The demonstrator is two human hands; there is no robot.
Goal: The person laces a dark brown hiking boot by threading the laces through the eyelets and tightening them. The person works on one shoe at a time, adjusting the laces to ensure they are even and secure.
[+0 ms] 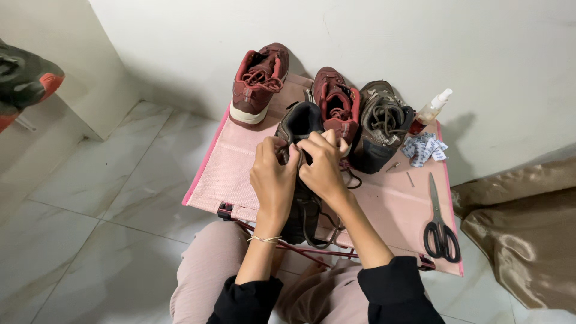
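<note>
We are gripping the laces of the dark shoe on the pink bench, left hand and right hand both with fingers pinched tight. Pulling unevenly may be risking a slipped lace, or nudging the maroon shoe beside it.

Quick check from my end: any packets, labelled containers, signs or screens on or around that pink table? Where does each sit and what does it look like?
Small sachets: loose heap on the pink table near its far right edge, flat white packets with blue print.
Spray bottle: behind the sachets by the wall, small, clear, white pump top, red at the base.
No signs or screens in view.
</note>
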